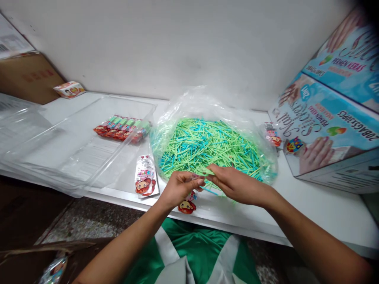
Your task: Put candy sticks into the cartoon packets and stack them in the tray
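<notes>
A small clear packet printed with a red-haired cartoon face (187,207) hangs below my left hand (182,188), whose fingers are pinched on its top end. My right hand (237,184) is closed on a few thin green sticks (206,171). The fingertips of both hands nearly meet, and the sticks' ends are at the packet's top. Just beyond my hands, a clear plastic bag (189,100) lies wide open, heaped with thin green and blue sticks (213,144). Left of my hands lies a stack of flat printed packets (145,177).
A clear plastic tray (89,165) on the left holds a row of filled packets (121,128). Large printed cartons (328,130) stand at right. A brown cardboard box (29,77) and a small printed box (69,90) sit back left. Another packet (272,134) lies beside the bag on the white table (319,213).
</notes>
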{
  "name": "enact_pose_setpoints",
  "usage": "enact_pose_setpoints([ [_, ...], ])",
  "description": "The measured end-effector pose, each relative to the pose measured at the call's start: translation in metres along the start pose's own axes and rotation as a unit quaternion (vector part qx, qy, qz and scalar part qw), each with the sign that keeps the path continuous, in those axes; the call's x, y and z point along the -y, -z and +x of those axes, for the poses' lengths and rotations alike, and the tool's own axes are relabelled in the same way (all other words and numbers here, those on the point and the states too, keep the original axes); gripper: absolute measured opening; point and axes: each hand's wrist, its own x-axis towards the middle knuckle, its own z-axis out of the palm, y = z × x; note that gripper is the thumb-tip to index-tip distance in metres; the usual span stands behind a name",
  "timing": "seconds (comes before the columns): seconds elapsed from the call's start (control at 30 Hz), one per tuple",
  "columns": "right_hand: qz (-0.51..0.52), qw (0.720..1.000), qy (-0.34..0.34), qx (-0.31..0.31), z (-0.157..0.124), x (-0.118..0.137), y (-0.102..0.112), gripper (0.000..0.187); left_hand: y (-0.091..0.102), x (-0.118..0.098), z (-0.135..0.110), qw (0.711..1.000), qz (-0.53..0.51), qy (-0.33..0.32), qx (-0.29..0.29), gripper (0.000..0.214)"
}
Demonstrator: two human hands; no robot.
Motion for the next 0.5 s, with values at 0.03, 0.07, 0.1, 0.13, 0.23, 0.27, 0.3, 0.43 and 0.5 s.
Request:
enact_pose_setpoints([
  [0.03, 0.004, 1.0, 0.001, 0.004, -0.001, -0.001, 0.001, 0.019, 0.0, 0.0, 0.0, 1.0, 0.001, 0.005, -0.01, 0.03],
  [0.07, 0.009, 1.0, 0.006, 0.012, -0.002, -0.001, 0.003, 0.02, 0.0, 0.0, 0.0, 1.0, 0.002, 0.008, -0.015, 0.029],
  [0.1, 0.015, 1.0, 0.012, 0.022, -0.002, -0.002, 0.004, 0.02, 0.0, 0.0, 0.0, 1.0, 0.005, 0.009, -0.017, 0.028],
  [0.13, 0.024, 0.999, 0.019, 0.032, -0.003, -0.002, 0.005, 0.021, 0.0, 0.0, 0.0, 1.0, 0.012, 0.004, -0.019, 0.027],
  [0.23, 0.051, 0.996, 0.041, 0.059, -0.003, -0.001, 0.01, 0.025, -0.001, -0.003, -0.002, 0.997, 0.061, -0.04, -0.032, 0.021],
  [0.27, 0.057, 0.995, 0.047, 0.061, -0.003, 0.0, 0.011, 0.026, -0.001, -0.004, -0.003, 0.995, 0.08, -0.051, -0.037, 0.02],
  [0.3, 0.063, 0.995, 0.054, 0.061, -0.003, 0.001, 0.013, 0.026, -0.001, -0.005, -0.004, 0.993, 0.097, -0.055, -0.041, 0.02],
  [0.43, 0.078, 0.993, 0.067, 0.06, -0.002, 0.001, 0.016, 0.028, 0.001, -0.008, -0.007, 0.989, 0.136, -0.039, -0.048, 0.024],
  [0.5, 0.079, 0.993, 0.067, 0.064, -0.002, 0.001, 0.016, 0.029, 0.002, -0.008, -0.007, 0.987, 0.148, -0.046, -0.043, 0.024],
])
